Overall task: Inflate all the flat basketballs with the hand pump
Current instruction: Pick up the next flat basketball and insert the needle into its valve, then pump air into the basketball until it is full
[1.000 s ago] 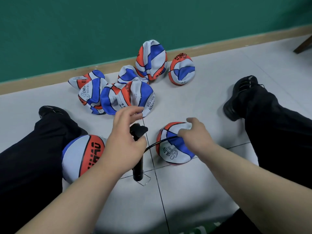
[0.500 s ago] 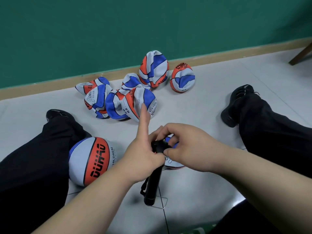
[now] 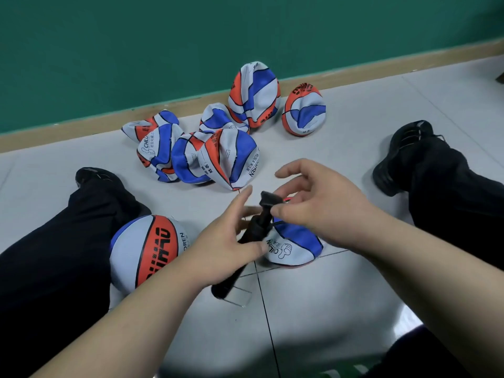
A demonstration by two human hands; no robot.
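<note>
Seated on the grey tiled floor (image 3: 341, 296) with my legs spread, I hold the black hand pump (image 3: 246, 242) between both hands, just in front of me. My left hand (image 3: 226, 244) grips the barrel, thumb pressed across it and the forefinger stretched out straight towards the wall. My right hand (image 3: 324, 211) meets the pump at its top, thumb and forefinger closing on the handle while the other fingers arch loosely above; how firm that pinch is I cannot tell. The two hands are close together, almost touching. The pump leans, its foot on the floor near a tile joint and its handle tipped away from me.

One flat basketball (image 3: 297, 248), blue and white with a thumbs-up print, lies crumpled on the floor right under my right hand, just beside the pump. A round, inflated basketball (image 3: 147, 249) in orange, white and blue rests against my left leg (image 3: 54, 255).

Further off, near the wooden skirting board (image 3: 68, 132) and the green wall (image 3: 191, 36), is a heap of flat basketballs (image 3: 215, 156), folded over one another. Two more collapsed ones sit to its right, a tall one (image 3: 255, 96) standing on edge and a smaller one (image 3: 304, 111) beside it. My black shoes point outward, the left shoe (image 3: 95, 177) by the heap, the right shoe (image 3: 403, 156) well apart from it.
</note>
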